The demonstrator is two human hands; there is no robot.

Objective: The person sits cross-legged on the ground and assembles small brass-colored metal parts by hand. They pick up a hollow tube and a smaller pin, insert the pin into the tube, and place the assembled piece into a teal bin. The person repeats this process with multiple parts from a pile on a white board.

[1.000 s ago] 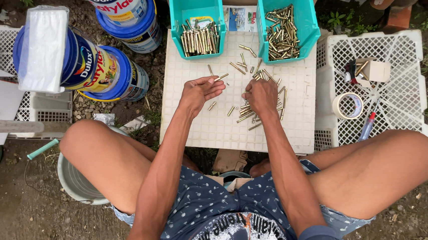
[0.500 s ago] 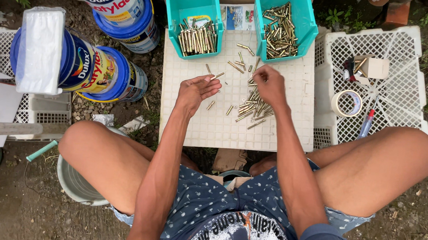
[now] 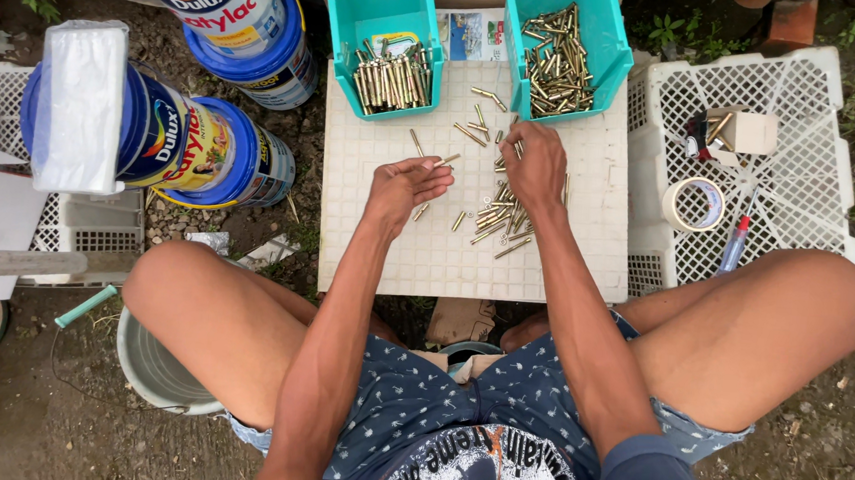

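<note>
We see the left hand (image 3: 406, 183) cupped palm up over the white bench (image 3: 378, 237), its grip pinching one brass pin (image 3: 447, 159). The right hand (image 3: 535, 162) reaches into loose pins (image 3: 497, 218) below the right bin (image 3: 561, 49); whether its grip holds any, we cannot tell.

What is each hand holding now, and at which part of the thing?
The left hand pinches a small brass tube by one end. The right hand reaches among the loose brass tubes on the white crate; its grip cannot be told.
</note>
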